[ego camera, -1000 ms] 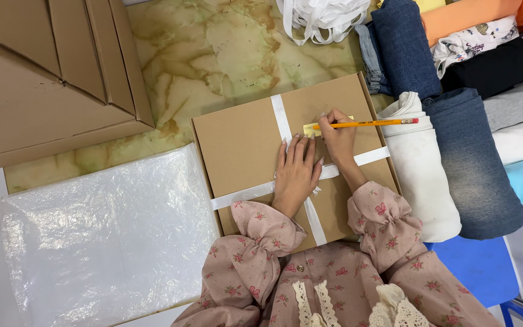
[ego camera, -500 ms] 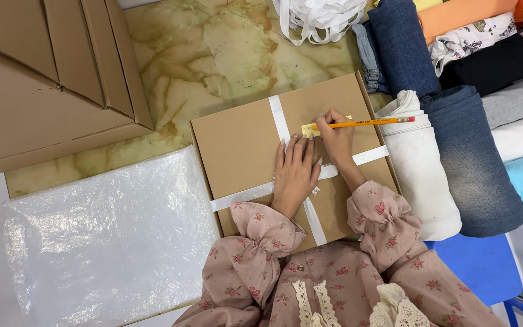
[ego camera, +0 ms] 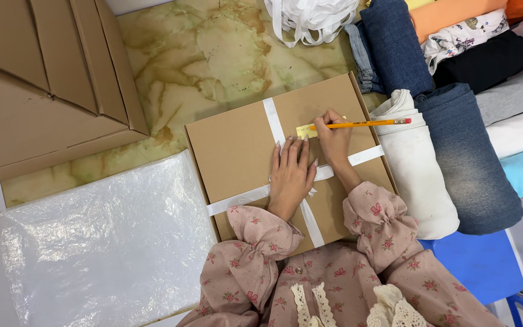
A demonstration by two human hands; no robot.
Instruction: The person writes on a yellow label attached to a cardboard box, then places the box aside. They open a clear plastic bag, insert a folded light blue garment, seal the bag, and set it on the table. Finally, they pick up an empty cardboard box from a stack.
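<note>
- Two hands are seen over a flat cardboard box [ego camera: 237,145], which lies on a marbled green-and-cream floor [ego camera: 213,54] and is crossed by two strips of white tape [ego camera: 272,118].
- The left hand [ego camera: 290,175] is laid flat and open on the box lid, fingers stretched and close together, palm pressed down where the tape strips cross; nothing is gripped by it.
- The right hand [ego camera: 333,139] is closed around a yellow pencil [ego camera: 364,123], pinched between thumb and fingers.
- The pencil is held almost level, its red eraser end pointing to the right, its tip set on a small yellow sticky note [ego camera: 305,130].
- The note is stuck to the lid just beside the lengthwise tape strip, near the far edge of the box.
- Both wrists are covered by gathered pink floral sleeves [ego camera: 255,242].
- A sheet of clear plastic wrap [ego camera: 98,242] is spread to the left of the box, touching its edge.
- Larger cardboard boxes [ego camera: 43,79] are stacked at the upper left, well apart from the hands.
- Rolled and folded fabrics [ego camera: 473,151], among them denim and a white roll [ego camera: 416,163], are lined up just beside the box on the right.
- A bundle of white ribbon [ego camera: 310,18] lies beyond the box at the top.
</note>
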